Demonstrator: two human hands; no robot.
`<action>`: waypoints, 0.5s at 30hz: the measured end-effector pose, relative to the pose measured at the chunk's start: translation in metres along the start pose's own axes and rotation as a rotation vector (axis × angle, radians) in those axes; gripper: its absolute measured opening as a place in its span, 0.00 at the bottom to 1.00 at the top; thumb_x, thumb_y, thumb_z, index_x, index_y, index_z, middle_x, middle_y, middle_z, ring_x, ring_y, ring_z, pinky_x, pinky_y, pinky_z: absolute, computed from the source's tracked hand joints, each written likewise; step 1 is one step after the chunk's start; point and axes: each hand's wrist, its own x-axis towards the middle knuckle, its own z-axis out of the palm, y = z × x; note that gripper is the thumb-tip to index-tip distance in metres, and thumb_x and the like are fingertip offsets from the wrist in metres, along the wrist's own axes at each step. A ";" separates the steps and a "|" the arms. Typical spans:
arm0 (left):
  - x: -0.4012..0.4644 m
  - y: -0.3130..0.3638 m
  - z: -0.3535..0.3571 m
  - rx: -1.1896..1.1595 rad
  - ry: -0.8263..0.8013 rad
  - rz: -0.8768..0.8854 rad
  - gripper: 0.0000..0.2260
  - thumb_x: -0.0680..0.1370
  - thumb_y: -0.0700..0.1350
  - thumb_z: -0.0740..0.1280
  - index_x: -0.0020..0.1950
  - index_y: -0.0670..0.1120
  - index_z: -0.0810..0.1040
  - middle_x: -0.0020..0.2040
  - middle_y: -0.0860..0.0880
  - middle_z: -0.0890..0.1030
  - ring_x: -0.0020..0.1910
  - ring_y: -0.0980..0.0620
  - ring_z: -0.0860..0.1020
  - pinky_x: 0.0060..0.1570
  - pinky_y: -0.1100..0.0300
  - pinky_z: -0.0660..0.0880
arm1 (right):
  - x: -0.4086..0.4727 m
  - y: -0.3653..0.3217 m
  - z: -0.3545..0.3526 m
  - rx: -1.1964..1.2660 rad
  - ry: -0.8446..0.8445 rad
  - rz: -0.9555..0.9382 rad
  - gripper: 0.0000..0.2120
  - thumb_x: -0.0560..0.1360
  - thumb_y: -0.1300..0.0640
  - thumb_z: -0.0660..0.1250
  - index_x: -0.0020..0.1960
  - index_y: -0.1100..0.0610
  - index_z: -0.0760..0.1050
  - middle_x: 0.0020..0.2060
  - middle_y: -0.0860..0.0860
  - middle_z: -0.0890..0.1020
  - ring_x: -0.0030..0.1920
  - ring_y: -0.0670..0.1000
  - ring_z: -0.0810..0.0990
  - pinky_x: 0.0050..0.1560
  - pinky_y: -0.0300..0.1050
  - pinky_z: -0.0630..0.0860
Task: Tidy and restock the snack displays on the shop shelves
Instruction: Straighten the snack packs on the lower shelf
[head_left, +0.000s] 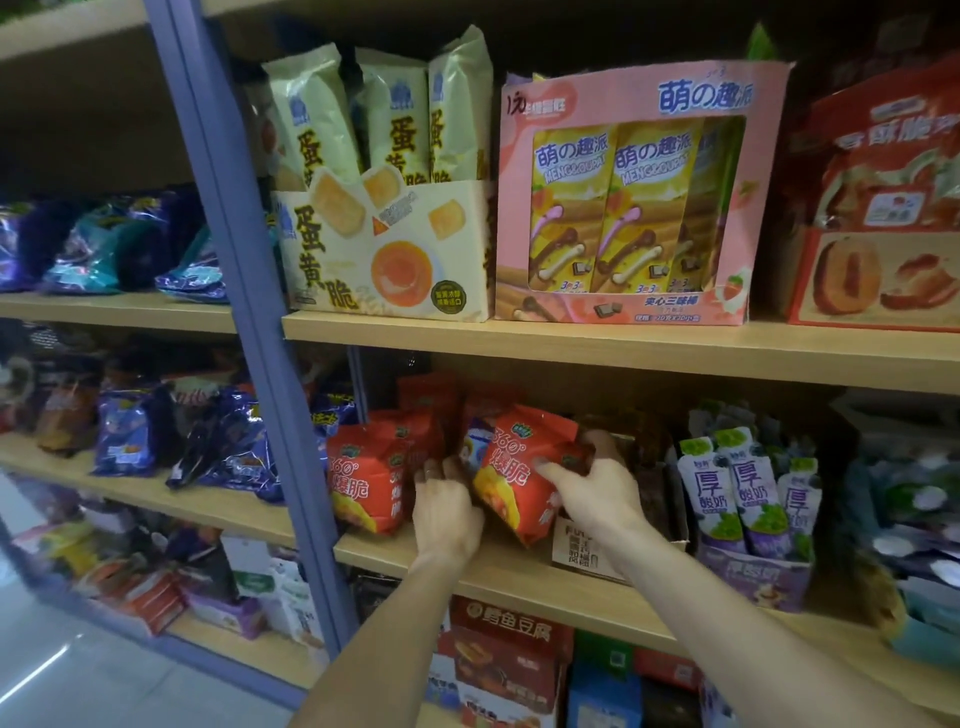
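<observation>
On the middle shelf (519, 564), just right of the blue upright (249, 291), both hands are working a red snack bag (524, 467); the bag is sitting tilted, top leaning right, its lower edge at the shelf front and overlapping a brown cardboard tray (582, 551). Right hand (597, 491) is gripping the bag, thumb across the printed face and fingers curling round its right edge; left hand (447, 512) is lying against the bag's left edge and a neighbouring red pack (371, 480), fingers fairly straight, pressing rather than clasping; whether any finger is hooking behind is not visible. More red packs are standing behind, crowded and uneven; yoghurt pouches (748, 488) are standing well to the right in a purple display box (753, 577).

Judged step: seating the tilted bag upright in its row. Risks: the bag is sitting close to the shelf lip, so a loosening right-hand grip could be letting it slide off the front; pushing it back hard could be toppling the packs behind; squeezing could be crushing brittle contents.
</observation>
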 end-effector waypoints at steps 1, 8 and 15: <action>-0.007 -0.002 -0.002 -0.044 0.057 -0.026 0.23 0.74 0.41 0.68 0.69 0.40 0.70 0.65 0.39 0.76 0.66 0.40 0.72 0.70 0.52 0.67 | 0.002 -0.001 -0.002 0.023 -0.031 0.010 0.30 0.75 0.41 0.72 0.71 0.48 0.66 0.49 0.52 0.84 0.47 0.50 0.82 0.44 0.46 0.80; -0.074 -0.012 -0.036 -0.394 0.410 -0.123 0.24 0.77 0.47 0.74 0.71 0.41 0.73 0.61 0.43 0.75 0.61 0.45 0.72 0.57 0.54 0.73 | 0.027 -0.006 0.011 0.073 -0.157 0.012 0.25 0.72 0.47 0.76 0.65 0.45 0.69 0.47 0.54 0.85 0.40 0.53 0.84 0.39 0.47 0.80; -0.087 -0.015 -0.049 -0.437 0.382 -0.160 0.26 0.77 0.53 0.74 0.71 0.46 0.72 0.61 0.49 0.74 0.61 0.49 0.73 0.53 0.59 0.68 | 0.059 0.001 0.083 0.024 -0.238 -0.047 0.25 0.71 0.59 0.75 0.66 0.50 0.73 0.57 0.57 0.84 0.48 0.57 0.84 0.51 0.55 0.83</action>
